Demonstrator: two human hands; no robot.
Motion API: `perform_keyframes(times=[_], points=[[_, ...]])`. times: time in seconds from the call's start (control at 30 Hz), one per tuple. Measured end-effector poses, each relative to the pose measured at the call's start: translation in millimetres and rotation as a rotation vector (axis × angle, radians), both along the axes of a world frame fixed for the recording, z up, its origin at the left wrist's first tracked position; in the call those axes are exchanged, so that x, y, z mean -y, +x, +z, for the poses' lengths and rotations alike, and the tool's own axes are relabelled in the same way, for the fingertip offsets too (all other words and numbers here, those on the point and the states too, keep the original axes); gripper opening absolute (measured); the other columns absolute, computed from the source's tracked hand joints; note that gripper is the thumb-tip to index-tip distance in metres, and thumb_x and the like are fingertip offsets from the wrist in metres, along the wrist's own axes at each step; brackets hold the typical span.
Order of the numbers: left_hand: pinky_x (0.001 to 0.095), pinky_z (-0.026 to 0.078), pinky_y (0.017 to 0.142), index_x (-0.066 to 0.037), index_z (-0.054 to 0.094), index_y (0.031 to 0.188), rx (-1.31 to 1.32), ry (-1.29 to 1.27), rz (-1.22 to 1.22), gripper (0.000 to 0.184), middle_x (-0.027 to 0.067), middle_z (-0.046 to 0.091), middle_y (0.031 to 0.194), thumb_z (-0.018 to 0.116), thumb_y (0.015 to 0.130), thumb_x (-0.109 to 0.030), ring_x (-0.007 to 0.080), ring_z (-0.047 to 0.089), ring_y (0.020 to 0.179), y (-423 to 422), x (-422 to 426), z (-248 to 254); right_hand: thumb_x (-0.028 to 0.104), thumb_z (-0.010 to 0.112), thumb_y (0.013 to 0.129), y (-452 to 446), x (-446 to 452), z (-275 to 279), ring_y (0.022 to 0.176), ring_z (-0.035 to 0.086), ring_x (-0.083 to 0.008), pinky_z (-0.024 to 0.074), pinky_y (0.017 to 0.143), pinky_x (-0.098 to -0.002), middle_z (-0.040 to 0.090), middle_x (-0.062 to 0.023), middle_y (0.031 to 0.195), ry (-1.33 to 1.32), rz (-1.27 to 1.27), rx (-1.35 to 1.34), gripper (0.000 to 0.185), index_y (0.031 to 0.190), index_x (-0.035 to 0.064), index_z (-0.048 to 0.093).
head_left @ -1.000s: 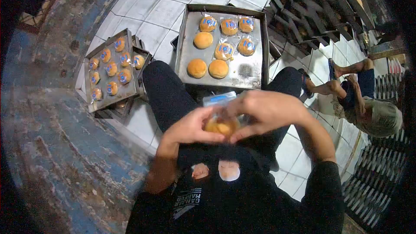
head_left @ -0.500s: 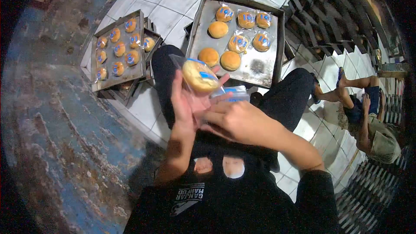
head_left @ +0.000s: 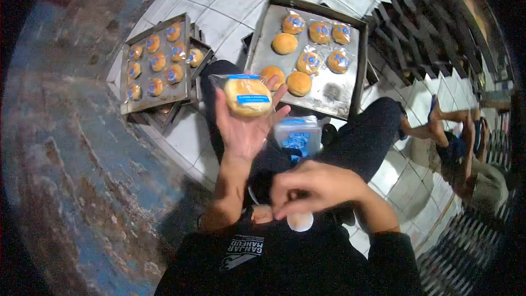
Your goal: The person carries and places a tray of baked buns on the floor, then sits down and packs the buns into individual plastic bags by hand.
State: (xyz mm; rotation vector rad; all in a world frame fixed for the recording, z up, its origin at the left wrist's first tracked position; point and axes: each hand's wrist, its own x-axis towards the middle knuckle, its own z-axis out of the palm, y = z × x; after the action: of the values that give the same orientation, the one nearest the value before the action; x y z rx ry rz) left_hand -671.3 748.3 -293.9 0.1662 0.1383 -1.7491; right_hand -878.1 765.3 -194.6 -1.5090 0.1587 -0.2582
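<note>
My left hand [head_left: 244,134] is palm up with its fingers spread, and a bun in a clear bag [head_left: 248,97] with blue print rests on it. Lower down, in front of my chest, my right hand [head_left: 318,186] is curled with thumb and fingers close together; what it may hold is too blurred to make out. A clear container [head_left: 298,131] with blue-printed pieces sits between my legs. Beyond it, a metal tray [head_left: 331,105] bears several bagged buns [head_left: 319,32] and a few bare buns [head_left: 285,44], one partly hidden by my left fingers.
To the left, another tray [head_left: 139,104] of bagged buns is stacked on other trays. A person [head_left: 466,137] sits at the right, near dark slatted racks [head_left: 427,22]. White tiles [head_left: 219,11] cover the floor, beside a worn blue and brown surface [head_left: 82,159].
The bagged bun, earlier between both hands, now rests on my raised left palm. My right hand has drawn back toward my chest, uncovering the container. The view has shifted, moving the trays rightward.
</note>
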Motion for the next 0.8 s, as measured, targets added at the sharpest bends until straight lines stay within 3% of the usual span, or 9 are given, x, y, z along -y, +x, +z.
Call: perform_keyframes(times=[0.03,0.1,0.17,0.23,0.3,0.4,0.47,0.57,0.8], points=[[0.0765,0.045,0.107,-0.019,0.041,0.158,0.007,-0.008,0.028,0.082,0.0335,0.022,0.168,0.058,0.097,-0.071,0.0554,0.032,0.151,6.7,-1.9,4.1,0.011,0.081,0.087,-1.4,4.7,-0.2,0.079,0.069,-0.0323,0.0554,0.073,-0.0419,0.070,-0.0098,0.087,-0.008,0.028,0.007,0.023,0.101,0.0043,0.063],[0.0759,0.044,0.109,-0.018,0.042,0.158,0.027,-0.079,0.019,0.088,0.0335,0.021,0.168,0.054,0.095,-0.077,0.0561,0.033,0.150,16.4,-7.4,14.4,0.011,0.081,0.085,2.6,16.3,-1.2,0.087,0.068,-0.0316,0.0553,0.081,-0.0419,0.070,-0.0096,0.095,-0.455,-0.598,-0.154,0.028,0.109,0.0059,0.069],[0.0676,0.041,0.116,-0.016,0.041,0.158,-0.019,-0.171,0.037,0.095,0.0340,0.025,0.167,0.049,0.092,-0.083,0.0536,0.037,0.149,23.3,-15.3,15.9,0.011,0.083,0.080,37.4,28.0,-19.1,0.111,0.061,-0.0309,0.0519,0.093,-0.0427,0.066,-0.0098,0.118,-0.801,-0.739,-0.169,0.036,0.115,0.0119,0.074],[0.0567,0.040,0.120,-0.014,0.042,0.158,0.220,-0.033,0.063,0.094,0.0293,0.038,0.162,0.046,0.094,-0.083,0.0448,0.045,0.147,28.6,-27.2,25.3,0.011,0.083,0.081,70.3,32.3,-41.2,0.111,0.061,-0.0307,0.0523,0.093,-0.0434,0.066,-0.0091,0.117,-0.802,-0.725,-0.033,0.033,0.112,0.0137,0.076],[0.0483,0.043,0.116,-0.010,0.044,0.157,0.012,0.008,0.048,0.085,0.0173,0.055,0.151,0.041,0.102,-0.075,0.0316,0.056,0.135,45.7,-56.8,27.8,0.012,0.083,0.082,85.8,36.7,-41.2,0.110,0.063,-0.0293,0.0521,0.094,-0.0415,0.068,-0.0092,0.118,-0.776,-0.722,0.043,0.027,0.109,0.0111,0.076],[0.0455,0.043,0.117,-0.007,0.044,0.156,0.693,0.166,0.204,0.073,0.0171,0.056,0.149,0.052,0.106,-0.060,0.0296,0.058,0.133,67.3,-92.7,3.4,0.008,0.081,0.086,97.5,39.1,-49.1,0.107,0.070,-0.0281,0.0537,0.094,-0.0387,0.075,-0.0119,0.121,-0.478,-0.728,0.194,0.017,0.102,0.0046,0.076],[0.0419,0.044,0.115,-0.004,0.049,0.151,1.650,0.425,0.472,0.058,0.0145,0.061,0.143,0.066,0.105,-0.034,0.0252,0.060,0.129,81.8,-101.6,-6.9,0.005,0.077,0.091,105.3,38.9,-79.7,0.101,0.074,-0.0267,0.0570,0.091,-0.0370,0.077,-0.0140,0.110,-0.356,-0.723,0.072,0.016,0.107,0.0004,0.075],[0.0403,0.047,0.113,0.000,0.058,0.144,1.538,0.299,0.311,0.049,0.0139,0.065,0.137,0.073,0.100,-0.015,0.0231,0.061,0.128,97.0,-109.1,-23.0,0.007,0.073,0.097,106.4,37.9,-99.1,0.098,0.075,-0.0232,0.0578,0.090,-0.0349,0.078,-0.0141,0.107,-0.179,-0.735,-0.064,0.016,0.110,-0.0022,0.074],[0.0291,0.047,0.086,-0.004,0.070,0.123,1.881,0.141,0.268,0.033,0.0034,0.071,0.109,0.080,0.094,-0.015,0.0128,0.064,0.098,103.9,-79.0,6.5,0.012,0.076,0.097,108.6,44.8,-98.7,0.092,0.074,-0.0179,0.0581,0.087,-0.0341,0.079,-0.0127,0.101,-0.210,-0.745,-0.073,0.019,0.107,-0.0037,0.076]])
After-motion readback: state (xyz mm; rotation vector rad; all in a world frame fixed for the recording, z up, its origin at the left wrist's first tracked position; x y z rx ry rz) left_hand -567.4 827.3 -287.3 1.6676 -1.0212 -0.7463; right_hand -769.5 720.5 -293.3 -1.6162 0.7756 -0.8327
